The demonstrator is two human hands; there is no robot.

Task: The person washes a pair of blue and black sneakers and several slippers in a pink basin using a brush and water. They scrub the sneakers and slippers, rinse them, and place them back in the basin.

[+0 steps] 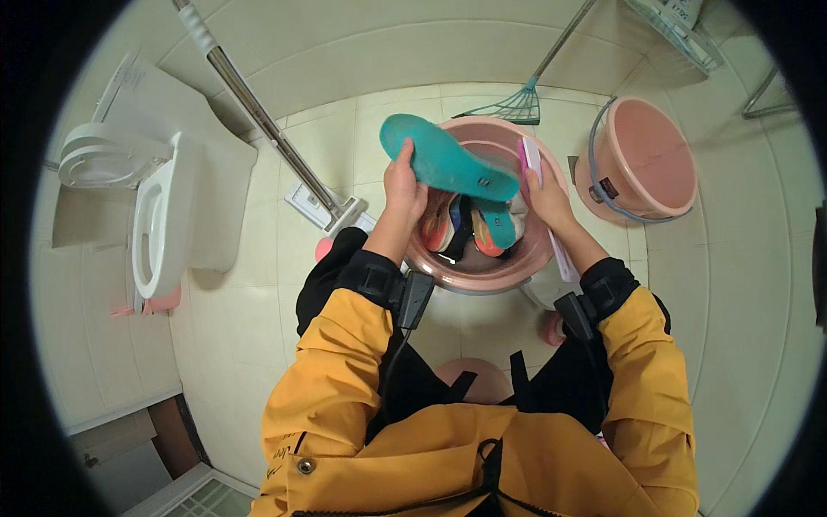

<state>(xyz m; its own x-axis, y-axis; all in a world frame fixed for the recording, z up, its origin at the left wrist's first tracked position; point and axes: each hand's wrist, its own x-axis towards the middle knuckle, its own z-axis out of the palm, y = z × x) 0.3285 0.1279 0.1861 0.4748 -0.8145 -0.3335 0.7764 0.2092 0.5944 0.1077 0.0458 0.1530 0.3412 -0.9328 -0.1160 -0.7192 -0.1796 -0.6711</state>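
My left hand (405, 191) grips a teal shoe insole (448, 161) by its edge, thumb on top, above a pink basin (469, 280). In my right hand (548, 196), at the basin's right rim, is a pink-and-white brush (531, 158) with a long handle; its bristles show at the inner side. A second teal insole (499, 226) lies in the basin, partly under the first. Beside it are shoes (440, 231) with orange, white and dark parts, sitting in dark-looking water. The held insole covers part of the basin's contents.
A pink bucket (650, 159) with a grey handle stands right of the basin. Behind it rests a teal broom (519, 105). A flat mop (267, 125) leans at left, near a white toilet (159, 215) with its lid up. A wall shelf (680, 39) hangs upper right.
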